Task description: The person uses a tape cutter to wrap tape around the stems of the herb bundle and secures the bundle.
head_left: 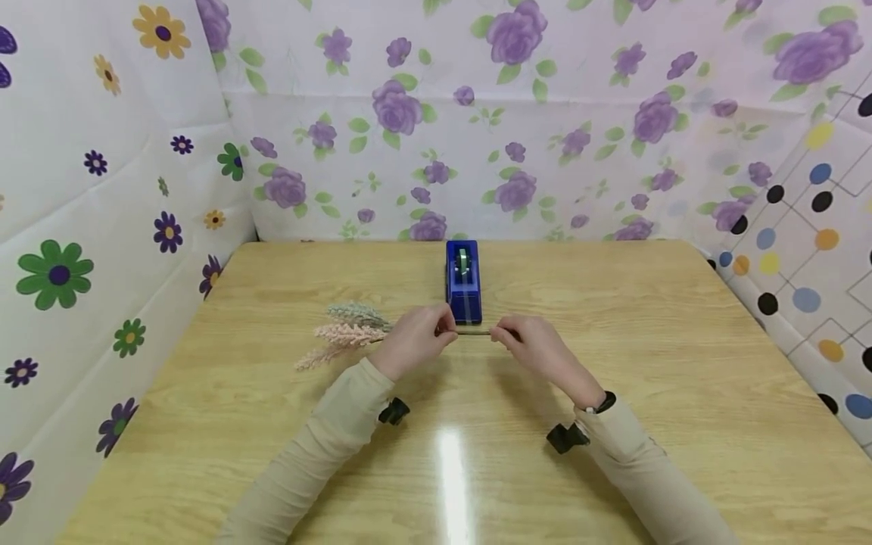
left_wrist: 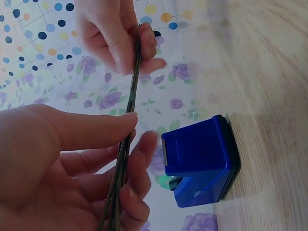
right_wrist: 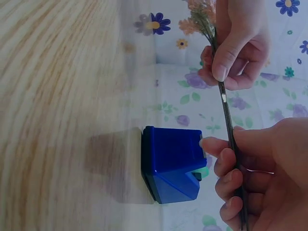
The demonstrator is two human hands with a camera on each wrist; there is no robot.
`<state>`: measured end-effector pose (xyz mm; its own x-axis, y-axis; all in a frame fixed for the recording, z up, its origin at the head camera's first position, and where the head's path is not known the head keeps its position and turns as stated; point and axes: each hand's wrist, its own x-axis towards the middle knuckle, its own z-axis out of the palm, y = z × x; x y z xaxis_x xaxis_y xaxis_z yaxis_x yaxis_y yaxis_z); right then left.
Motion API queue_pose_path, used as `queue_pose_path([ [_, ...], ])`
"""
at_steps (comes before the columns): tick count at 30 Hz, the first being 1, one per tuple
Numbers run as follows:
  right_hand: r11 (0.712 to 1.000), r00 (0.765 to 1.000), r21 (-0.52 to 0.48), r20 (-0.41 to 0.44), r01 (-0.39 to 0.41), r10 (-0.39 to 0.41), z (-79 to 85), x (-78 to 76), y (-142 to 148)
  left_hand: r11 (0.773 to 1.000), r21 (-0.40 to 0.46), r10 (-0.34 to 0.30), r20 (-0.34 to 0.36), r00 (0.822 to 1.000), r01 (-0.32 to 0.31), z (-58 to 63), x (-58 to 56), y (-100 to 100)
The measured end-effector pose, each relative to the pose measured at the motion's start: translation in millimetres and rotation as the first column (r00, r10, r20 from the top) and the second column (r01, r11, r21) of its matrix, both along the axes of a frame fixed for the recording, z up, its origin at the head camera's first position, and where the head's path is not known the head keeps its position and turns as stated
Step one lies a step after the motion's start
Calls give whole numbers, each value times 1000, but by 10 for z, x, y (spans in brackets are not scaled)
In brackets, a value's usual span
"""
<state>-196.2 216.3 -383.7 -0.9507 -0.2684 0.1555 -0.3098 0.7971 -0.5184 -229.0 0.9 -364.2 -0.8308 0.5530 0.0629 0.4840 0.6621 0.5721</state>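
A small bunch of flower sprigs [head_left: 349, 334], pink and pale green, lies sideways with its heads to the left. My left hand [head_left: 417, 339] pinches the thin dark stems [left_wrist: 133, 94] between thumb and fingers, not far below the heads. Further along, my right hand [head_left: 534, 347] grips the stem ends, its fingers curled round them in the right wrist view. Between the hands the stems run straight, with a small shiny pale patch on them in that view. Just beyond stands a blue tape dispenser [head_left: 464, 284] holding a roll of tape, its cutting edge facing the hands.
The wooden table [head_left: 613, 295] extends around both arms. Floral cloths [head_left: 450, 151] hang behind it and on the left, with a dotted cloth [head_left: 811, 250] on the right. Black wrist-worn devices [head_left: 567, 438] sit below the wrists.
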Motion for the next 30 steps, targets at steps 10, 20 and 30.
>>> queue_pose_path([
  [10,1000,997,4,-74,-11,11,12,11,12,998,-60,4,91,996,1,12,-39,-28],
  [20,1000,993,-11,-113,25,-26,-3,-4,-6,997,-72,20,37,999,-17,39,-55,-27],
  [30,999,994,-28,-104,34,-37,-24,29,-18,996,-66,60,8,998,-59,-14,-18,-12],
])
